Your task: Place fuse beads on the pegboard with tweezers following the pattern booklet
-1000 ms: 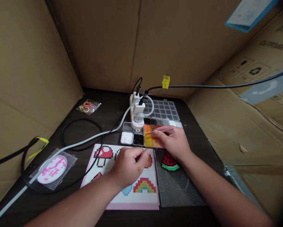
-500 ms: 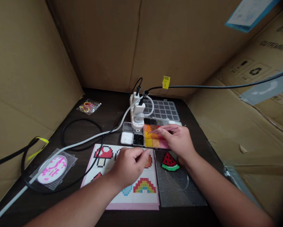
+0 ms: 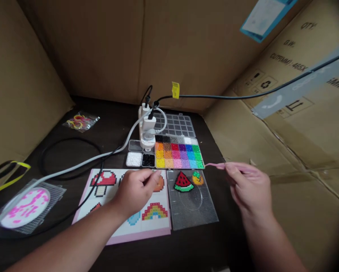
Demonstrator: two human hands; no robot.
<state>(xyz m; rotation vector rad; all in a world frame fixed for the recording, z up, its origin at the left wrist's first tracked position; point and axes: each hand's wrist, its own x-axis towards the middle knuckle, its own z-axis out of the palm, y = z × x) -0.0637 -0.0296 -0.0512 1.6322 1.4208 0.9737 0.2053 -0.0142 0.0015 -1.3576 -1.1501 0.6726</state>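
Observation:
Pink tweezers (image 3: 217,165) are held in my right hand (image 3: 250,185), their tip pointing left beside the lower right corner of the multicoloured bead box (image 3: 179,154). My left hand (image 3: 137,189) is closed over the pattern sheet (image 3: 155,235); whatever its fingers hold, if anything, is too small to make out. On the clear pegboard (image 3: 198,215) lie a bead watermelon slice (image 3: 183,182) and a small orange bead figure with a green top (image 3: 198,179). Two small boxes, one of white beads (image 3: 134,159) and one of black beads (image 3: 148,160), stand left of the bead box.
A white power strip (image 3: 146,132) with plugs stands behind the small boxes. Cables (image 3: 98,157) cross the left side over a pegboard with a pink and white oval (image 3: 28,207). A plastic bag (image 3: 81,121) lies back left. Cardboard walls (image 3: 101,56) surround the table.
My right hand with the tweezers has moved right, off the bead box, uncovering its colours and the orange figure. The camera view has turned rightward. My left hand stays over the sheet.

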